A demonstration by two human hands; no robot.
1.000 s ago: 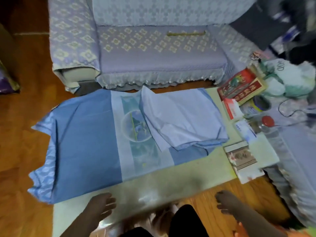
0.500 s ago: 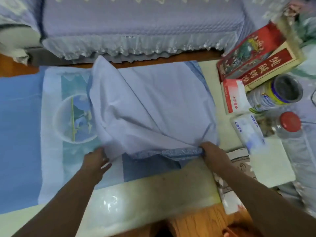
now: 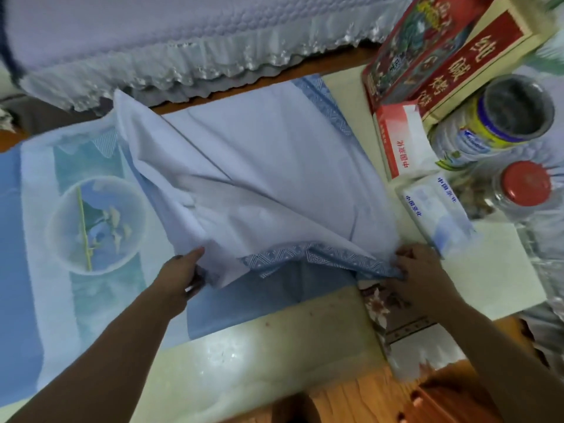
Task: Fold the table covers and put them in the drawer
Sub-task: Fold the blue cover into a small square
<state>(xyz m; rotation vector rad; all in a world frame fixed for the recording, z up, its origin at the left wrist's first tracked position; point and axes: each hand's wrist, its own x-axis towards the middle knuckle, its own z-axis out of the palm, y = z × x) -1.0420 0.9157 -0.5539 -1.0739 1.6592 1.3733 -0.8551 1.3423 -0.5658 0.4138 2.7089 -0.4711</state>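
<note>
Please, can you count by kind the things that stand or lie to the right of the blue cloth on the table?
Red printed boxes: 2, one beside the other
Tissue packs: 2, red and white, blue and white
Containers: 2, a yellow-labelled can and a red-lidded jar
Printed booklet under the right hand: 1
Total: 7

Boxes (image 3: 433, 53), jars (image 3: 500, 117) crowding right

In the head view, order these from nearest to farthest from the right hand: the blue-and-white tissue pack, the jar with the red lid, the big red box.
From the right hand:
1. Tissue pack, just beyond the hand, slightly right.
2. Jar with the red lid, farther right, past the tissue pack.
3. Big red box, at the table's far right corner.
</note>
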